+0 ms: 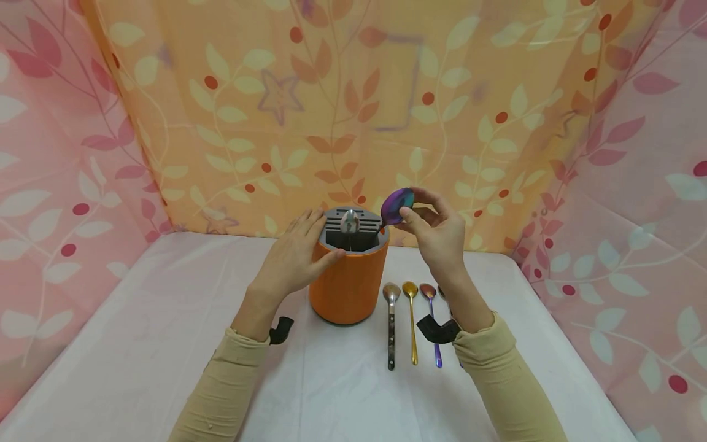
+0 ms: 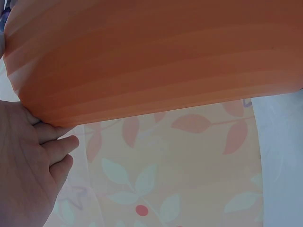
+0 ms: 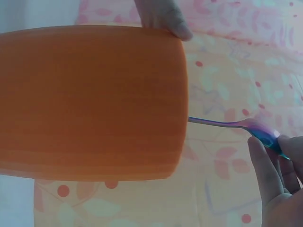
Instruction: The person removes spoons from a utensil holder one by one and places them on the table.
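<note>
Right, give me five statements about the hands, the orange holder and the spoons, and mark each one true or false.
1. The left hand rests against the side of the orange utensil holder. True.
2. The right hand pinches a gold spoon by its handle. False: it pinches the iridescent purple spoon by its bowl.
3. A silver spoon already stands in the holder's grey slotted insert. True.
4. The spoons on the table lie to the left of the holder. False: the silver-bowled spoon, gold spoon and purple spoon lie to its right.
5. The holder lies on its side. False: it stands upright on the white tablecloth.
</note>
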`<state>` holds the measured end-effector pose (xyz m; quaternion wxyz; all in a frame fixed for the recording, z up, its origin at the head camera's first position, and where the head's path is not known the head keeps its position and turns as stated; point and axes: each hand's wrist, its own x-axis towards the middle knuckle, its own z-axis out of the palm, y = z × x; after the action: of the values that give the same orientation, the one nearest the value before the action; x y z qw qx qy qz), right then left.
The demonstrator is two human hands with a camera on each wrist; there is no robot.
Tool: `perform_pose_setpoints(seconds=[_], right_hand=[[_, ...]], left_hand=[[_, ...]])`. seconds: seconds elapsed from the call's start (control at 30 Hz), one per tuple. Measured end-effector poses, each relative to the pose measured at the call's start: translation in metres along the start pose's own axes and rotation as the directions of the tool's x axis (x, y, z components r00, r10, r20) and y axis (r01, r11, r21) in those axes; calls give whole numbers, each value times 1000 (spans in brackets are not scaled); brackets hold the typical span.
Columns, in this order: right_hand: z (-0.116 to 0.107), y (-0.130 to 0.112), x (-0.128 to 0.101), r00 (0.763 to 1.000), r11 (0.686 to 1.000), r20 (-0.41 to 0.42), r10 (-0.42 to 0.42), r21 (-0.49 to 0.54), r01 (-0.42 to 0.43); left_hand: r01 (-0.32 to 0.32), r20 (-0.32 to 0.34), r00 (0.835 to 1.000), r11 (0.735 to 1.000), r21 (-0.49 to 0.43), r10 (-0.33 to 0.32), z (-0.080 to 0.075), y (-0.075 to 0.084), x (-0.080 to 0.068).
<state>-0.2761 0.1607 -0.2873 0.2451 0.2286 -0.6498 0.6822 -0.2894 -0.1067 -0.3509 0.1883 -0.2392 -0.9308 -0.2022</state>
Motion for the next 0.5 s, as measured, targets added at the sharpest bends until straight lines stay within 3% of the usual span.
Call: perform_pose_setpoints(seconds=[0.5], right_hand=[[-14, -13, -3, 991, 987, -119, -63, 141, 79]], left_hand=[[-6, 2, 1000, 1000, 4, 6, 1, -1, 0]])
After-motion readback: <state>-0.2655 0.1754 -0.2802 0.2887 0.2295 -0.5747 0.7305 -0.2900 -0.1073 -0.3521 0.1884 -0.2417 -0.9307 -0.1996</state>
